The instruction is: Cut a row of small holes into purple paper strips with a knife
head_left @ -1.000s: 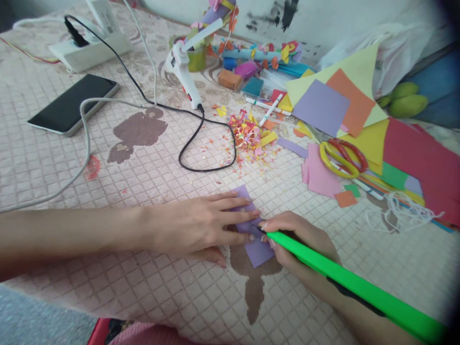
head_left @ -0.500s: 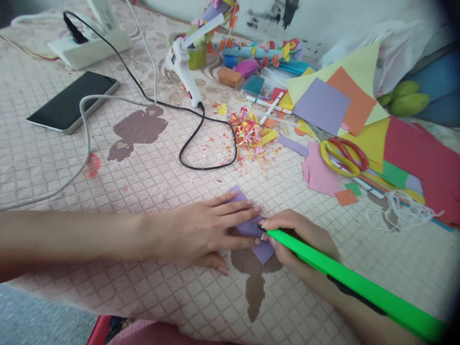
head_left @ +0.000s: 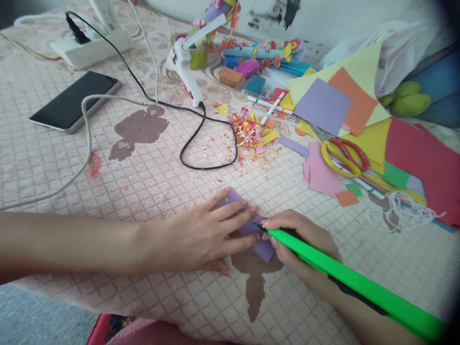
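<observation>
Under my left hand [head_left: 212, 232] lies a strip of purple paper [head_left: 265, 250], flat on the patterned cloth. The fingers of that hand are spread over the paper and press it down. My right hand [head_left: 305, 239] is closed around a bright green pen [head_left: 323, 258] with a black clip. The pen's dark tip touches the purple paper just right of my left fingertips. Part of the strip is hidden beneath the left fingers, and any marks on it are too small to make out.
Beyond my hands lie a looped black cord, a heap of paper scraps [head_left: 249, 134] and a white glue gun [head_left: 185, 72]. Yellow and red scissors [head_left: 341, 155], coloured paper sheets [head_left: 323, 103] and white string [head_left: 402, 211] are at right. A phone [head_left: 74, 100] and power strip [head_left: 89, 48] sit at left.
My left hand has shifted slightly down, and the purple paper's angle under it has changed a little. The pen stays in my right hand, its tip still at the paper.
</observation>
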The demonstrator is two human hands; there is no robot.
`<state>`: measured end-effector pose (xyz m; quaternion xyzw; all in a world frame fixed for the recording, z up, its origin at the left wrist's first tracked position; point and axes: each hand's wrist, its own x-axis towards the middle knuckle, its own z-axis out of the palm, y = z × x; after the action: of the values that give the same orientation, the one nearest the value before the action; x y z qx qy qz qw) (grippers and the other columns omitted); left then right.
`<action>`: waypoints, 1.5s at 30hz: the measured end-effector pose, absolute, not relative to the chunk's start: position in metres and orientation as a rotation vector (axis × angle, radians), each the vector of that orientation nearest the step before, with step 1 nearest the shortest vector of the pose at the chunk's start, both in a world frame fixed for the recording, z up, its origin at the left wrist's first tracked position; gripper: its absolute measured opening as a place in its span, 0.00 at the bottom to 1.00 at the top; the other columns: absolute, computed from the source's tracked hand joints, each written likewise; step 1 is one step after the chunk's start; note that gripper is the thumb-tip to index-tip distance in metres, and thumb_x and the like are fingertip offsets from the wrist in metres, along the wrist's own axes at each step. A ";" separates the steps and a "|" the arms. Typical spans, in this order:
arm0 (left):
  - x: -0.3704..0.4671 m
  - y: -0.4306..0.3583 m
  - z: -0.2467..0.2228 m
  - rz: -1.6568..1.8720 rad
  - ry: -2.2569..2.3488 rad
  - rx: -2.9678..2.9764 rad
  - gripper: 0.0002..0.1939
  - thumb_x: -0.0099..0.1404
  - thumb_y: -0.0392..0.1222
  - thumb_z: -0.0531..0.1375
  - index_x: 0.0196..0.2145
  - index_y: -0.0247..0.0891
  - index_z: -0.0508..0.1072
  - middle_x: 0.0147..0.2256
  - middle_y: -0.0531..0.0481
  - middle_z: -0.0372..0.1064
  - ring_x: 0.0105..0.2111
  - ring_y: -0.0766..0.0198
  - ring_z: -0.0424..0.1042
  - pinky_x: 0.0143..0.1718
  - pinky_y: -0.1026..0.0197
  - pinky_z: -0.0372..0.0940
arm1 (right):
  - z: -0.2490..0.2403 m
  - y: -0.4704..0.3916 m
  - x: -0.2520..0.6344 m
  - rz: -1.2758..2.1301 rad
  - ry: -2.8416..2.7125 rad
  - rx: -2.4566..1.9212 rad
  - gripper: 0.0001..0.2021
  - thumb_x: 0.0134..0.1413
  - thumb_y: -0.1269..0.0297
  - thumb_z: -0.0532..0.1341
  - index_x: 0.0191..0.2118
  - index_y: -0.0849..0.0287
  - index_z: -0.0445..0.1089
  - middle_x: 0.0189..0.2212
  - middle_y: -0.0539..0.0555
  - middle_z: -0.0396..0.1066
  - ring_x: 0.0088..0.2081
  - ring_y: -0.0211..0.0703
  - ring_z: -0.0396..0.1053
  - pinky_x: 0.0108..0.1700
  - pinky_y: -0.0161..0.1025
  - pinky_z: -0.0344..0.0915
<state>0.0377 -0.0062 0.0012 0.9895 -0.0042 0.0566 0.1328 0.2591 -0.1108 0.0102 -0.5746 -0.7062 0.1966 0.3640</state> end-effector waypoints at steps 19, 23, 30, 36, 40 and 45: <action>0.035 0.000 0.005 0.085 -0.045 2.970 0.37 0.67 0.60 0.61 0.67 0.44 0.59 0.71 0.37 0.44 0.71 0.51 0.46 0.70 0.39 0.46 | 0.007 -0.112 0.259 0.452 -1.862 -1.457 0.10 0.57 0.75 0.58 0.39 0.53 0.69 0.32 0.49 0.77 0.32 0.37 0.77 0.33 0.32 0.73; 0.036 -0.003 0.006 0.054 -0.013 3.019 0.38 0.66 0.62 0.61 0.67 0.45 0.59 0.70 0.36 0.45 0.69 0.48 0.52 0.68 0.36 0.50 | 0.007 -0.113 0.260 0.450 -1.854 -1.437 0.09 0.57 0.75 0.58 0.40 0.53 0.69 0.32 0.49 0.77 0.33 0.37 0.76 0.35 0.33 0.74; 0.036 -0.015 0.007 0.110 0.084 3.105 0.40 0.65 0.64 0.61 0.68 0.44 0.57 0.68 0.33 0.51 0.67 0.45 0.56 0.64 0.31 0.54 | 0.003 -0.115 0.261 0.465 -1.852 -1.445 0.09 0.58 0.74 0.58 0.41 0.54 0.69 0.33 0.49 0.76 0.34 0.35 0.76 0.36 0.31 0.73; 0.036 -0.003 0.005 0.096 -0.054 3.056 0.39 0.66 0.64 0.60 0.67 0.43 0.58 0.70 0.36 0.46 0.69 0.47 0.54 0.66 0.32 0.50 | -0.002 -0.111 0.261 0.412 -1.862 -1.397 0.10 0.57 0.77 0.58 0.38 0.54 0.69 0.31 0.48 0.76 0.33 0.34 0.75 0.37 0.30 0.72; 0.035 0.006 0.001 0.097 -0.124 3.008 0.35 0.70 0.61 0.57 0.68 0.44 0.57 0.72 0.45 0.42 0.71 0.52 0.49 0.70 0.38 0.44 | 0.001 -0.110 0.259 0.380 -1.875 -1.404 0.11 0.56 0.78 0.57 0.38 0.53 0.69 0.29 0.47 0.76 0.31 0.34 0.75 0.35 0.30 0.72; 0.034 0.001 0.002 0.109 -0.045 3.017 0.35 0.68 0.60 0.59 0.67 0.45 0.58 0.71 0.45 0.45 0.70 0.51 0.51 0.70 0.38 0.43 | 0.003 -0.111 0.260 0.390 -1.859 -1.431 0.11 0.55 0.77 0.58 0.38 0.53 0.69 0.30 0.48 0.76 0.32 0.36 0.75 0.35 0.32 0.73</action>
<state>0.0345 0.0014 0.0019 0.9974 -0.0150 0.0362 0.0612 0.2596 -0.1111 0.0027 -0.5585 -0.7254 0.1523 0.3725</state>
